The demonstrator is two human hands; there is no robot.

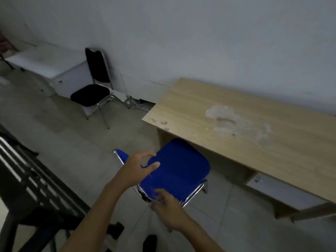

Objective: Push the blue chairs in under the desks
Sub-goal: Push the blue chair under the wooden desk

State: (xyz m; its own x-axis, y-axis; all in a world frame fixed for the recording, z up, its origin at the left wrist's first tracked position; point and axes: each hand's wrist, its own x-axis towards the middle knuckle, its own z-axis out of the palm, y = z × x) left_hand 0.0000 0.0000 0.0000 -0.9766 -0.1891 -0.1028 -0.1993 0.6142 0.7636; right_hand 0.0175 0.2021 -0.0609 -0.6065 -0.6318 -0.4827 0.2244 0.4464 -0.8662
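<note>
Blue chair (179, 168) partly tucked — front of seat just under the wooden desk (236, 128), backrest and rear frame out on the near side. Left hand (139, 167) spread loose over the backrest top, right hand (168, 209) fingers open beside the chrome rail, neither clamped. Push unfinished. No readable writing or brand anywhere.

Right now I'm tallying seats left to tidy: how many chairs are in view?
2: a blue chair at the wooden desk, both hands at its backrest; a black chair by the far wall. Others may be out of view.
</note>
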